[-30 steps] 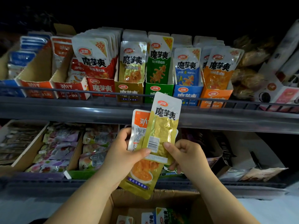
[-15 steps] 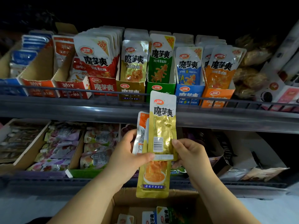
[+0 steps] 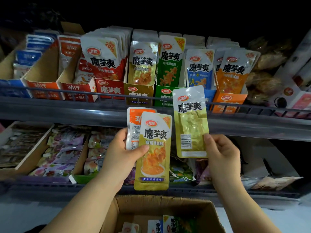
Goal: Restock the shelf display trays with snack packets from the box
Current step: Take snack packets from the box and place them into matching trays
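Observation:
My left hand (image 3: 120, 163) grips two snack packets together: a yellow packet (image 3: 154, 152) facing me and an orange packet (image 3: 134, 126) behind it. My right hand (image 3: 222, 157) pinches a second yellow packet (image 3: 191, 121) by its lower right edge, back side toward me, held upright in front of the upper shelf rail. The yellow display tray (image 3: 138, 93) stands on the upper shelf just above, with matching packets inside. The cardboard box (image 3: 161, 206) sits open below my arms with a few packets in it.
Red (image 3: 109, 89), green (image 3: 164, 94), blue and orange trays (image 3: 228, 100) line the upper shelf behind a metal rail (image 3: 67, 93). The lower shelf holds trays of purple and mixed packets (image 3: 64, 152). Boxed goods (image 3: 296, 91) stand at the far right.
The two yellow packets, earlier stacked between both hands, have been separated. My right hand has carried one to the right and upward, while my left keeps the other and the orange one.

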`<state>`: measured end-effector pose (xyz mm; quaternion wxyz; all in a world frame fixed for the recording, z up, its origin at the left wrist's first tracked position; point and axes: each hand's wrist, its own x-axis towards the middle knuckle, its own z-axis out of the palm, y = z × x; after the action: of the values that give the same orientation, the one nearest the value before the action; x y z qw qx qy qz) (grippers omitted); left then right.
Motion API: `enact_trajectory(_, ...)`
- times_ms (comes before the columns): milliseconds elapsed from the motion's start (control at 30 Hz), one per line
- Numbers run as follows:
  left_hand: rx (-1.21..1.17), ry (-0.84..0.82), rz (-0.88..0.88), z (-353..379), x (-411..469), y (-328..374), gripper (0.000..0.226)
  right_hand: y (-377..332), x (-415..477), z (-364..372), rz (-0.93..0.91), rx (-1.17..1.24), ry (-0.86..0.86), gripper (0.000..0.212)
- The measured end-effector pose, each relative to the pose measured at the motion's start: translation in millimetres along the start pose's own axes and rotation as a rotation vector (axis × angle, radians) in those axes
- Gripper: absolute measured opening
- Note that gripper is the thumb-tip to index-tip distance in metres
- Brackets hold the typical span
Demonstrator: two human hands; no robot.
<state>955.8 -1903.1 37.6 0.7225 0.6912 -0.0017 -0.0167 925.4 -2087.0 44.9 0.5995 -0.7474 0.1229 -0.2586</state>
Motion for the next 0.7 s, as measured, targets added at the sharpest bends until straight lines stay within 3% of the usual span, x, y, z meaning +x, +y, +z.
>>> enact_trajectory(200, -0.137, 0.014, -0.042, 5.6, -0.6, -2.0, 0.034, 14.0, -14.7, 14.4, -0.385, -0.157, -0.015, 0.007)
enact_trajectory(300, -0.170, 0.002, -0.040, 11.4, -2.6, -2.3, 0.034, 23.2, -26.9, 29.6, -0.535, -0.181, -0.011, 0.025)
enact_trajectory(433, -0.220, -0.003, -0.043, 13.6, -4.2, -0.3, 0.032, 27.4, -32.0, 36.2, -0.589, -0.154, 0.020, 0.035)
enact_trajectory(700, -0.220, -0.007, -0.038, 21.6, -12.9, -1.2, 0.028, 35.6, -29.5, 38.9, -0.647, -0.218, 0.037, 0.025)
